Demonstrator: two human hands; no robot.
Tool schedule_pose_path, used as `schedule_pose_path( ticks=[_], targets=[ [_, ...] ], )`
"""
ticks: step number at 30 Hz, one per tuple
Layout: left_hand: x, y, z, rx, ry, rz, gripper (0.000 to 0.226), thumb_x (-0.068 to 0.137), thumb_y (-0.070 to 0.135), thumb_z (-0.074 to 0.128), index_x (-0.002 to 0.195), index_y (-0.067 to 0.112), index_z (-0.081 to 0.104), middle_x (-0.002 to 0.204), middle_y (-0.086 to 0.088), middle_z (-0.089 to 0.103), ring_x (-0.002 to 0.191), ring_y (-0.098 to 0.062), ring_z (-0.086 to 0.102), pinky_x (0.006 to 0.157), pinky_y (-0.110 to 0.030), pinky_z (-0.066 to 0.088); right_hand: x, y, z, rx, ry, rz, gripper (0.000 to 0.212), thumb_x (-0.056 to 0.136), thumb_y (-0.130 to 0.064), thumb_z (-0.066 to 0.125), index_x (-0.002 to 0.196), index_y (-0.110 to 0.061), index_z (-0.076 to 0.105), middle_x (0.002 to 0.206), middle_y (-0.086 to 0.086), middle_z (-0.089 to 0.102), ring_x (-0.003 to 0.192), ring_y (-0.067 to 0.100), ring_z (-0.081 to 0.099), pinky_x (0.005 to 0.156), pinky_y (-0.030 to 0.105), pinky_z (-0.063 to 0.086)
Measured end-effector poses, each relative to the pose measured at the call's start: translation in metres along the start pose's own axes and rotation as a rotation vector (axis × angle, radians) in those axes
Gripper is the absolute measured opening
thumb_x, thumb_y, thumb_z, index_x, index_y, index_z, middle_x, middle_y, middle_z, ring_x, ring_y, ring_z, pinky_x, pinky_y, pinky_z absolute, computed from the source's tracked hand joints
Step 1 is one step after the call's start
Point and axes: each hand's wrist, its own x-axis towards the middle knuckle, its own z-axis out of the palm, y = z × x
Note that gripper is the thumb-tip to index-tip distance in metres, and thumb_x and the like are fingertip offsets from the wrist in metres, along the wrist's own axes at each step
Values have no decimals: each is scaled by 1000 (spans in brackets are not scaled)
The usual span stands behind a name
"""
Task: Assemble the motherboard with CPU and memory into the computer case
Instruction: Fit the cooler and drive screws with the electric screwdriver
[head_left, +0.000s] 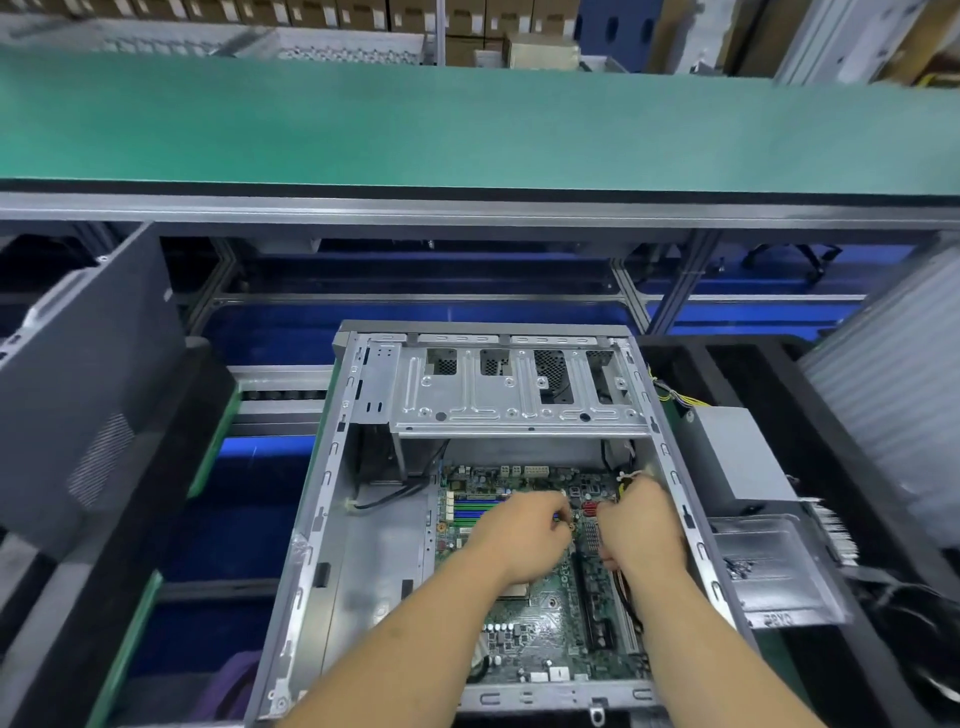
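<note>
Far left, a dark side panel (88, 374) leans apart from the computer case (332, 467), which lies open in front of me under the green conveyor belt (467, 119). Bare metal floor shows in the left part of the case, open room there. The motherboard (540, 618) sits in the case's right half, near its right wall, blue and green memory slots (475, 509) toward the far end. My left hand (519, 540) is over the board's middle, fingers curled, pinching something small at the tips, too small to tell what. My right hand (641, 525) is just beside it near the case's right wall, fingers curled down onto the board; what it grips I cannot tell, wires (623, 587) run under the wrist. Drive cage (514, 395) spans the far end. Right of the case, a grey power supply (737, 452) and a metal tray (774, 566) with blurred, unreadable print.
</note>
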Motion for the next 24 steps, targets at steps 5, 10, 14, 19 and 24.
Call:
schedule_pose_path(
  ticks=[5, 10, 14, 19, 24],
  targets=[
    [13, 25, 4, -360, -18, -81, 28, 92, 16, 44, 103, 14, 71, 89, -6, 69, 70, -21, 57, 62, -30, 46, 0, 4, 0, 114, -19, -8, 31, 92, -1, 60, 68, -10, 42, 53, 7, 47, 38, 23, 50, 38, 18, 38],
    [22, 46, 12, -590, 32, -150, 32, 96, 9, 43, 112, 12, 70, 106, -5, 64, 97, -17, 55, 79, -22, 40, 3, 1, 1, 157, -2, -27, 31, 90, 0, 53, 71, -16, 34, 67, 13, 39, 64, 22, 43, 62, 46, 55],
    [24, 44, 16, -612, 36, -168, 40, 99, 9, 41, 134, 7, 59, 136, -8, 59, 123, -20, 54, 103, -26, 42, 7, 4, 4, 182, -9, 21, 30, 91, 0, 53, 70, -14, 36, 64, 13, 45, 59, 21, 47, 58, 43, 55],
    [25, 44, 19, -765, -41, -192, 38, 102, 10, 44, 138, 9, 55, 128, -19, 63, 105, -29, 63, 89, -30, 54, 14, 7, 10, 270, -35, 110, 10, 97, -5, 51, 100, 0, 59, 84, 21, 64, 76, 29, 66, 67, 37, 58],
    [30, 47, 21, -889, -98, -187, 36, 104, 12, 43, 140, 13, 51, 119, -17, 64, 72, -12, 58, 49, -15, 49, 18, 7, 15, 404, -14, 196, 21, 98, -5, 48, 116, 0, 56, 90, 19, 61, 87, 35, 66, 78, 55, 61]
  ],
)
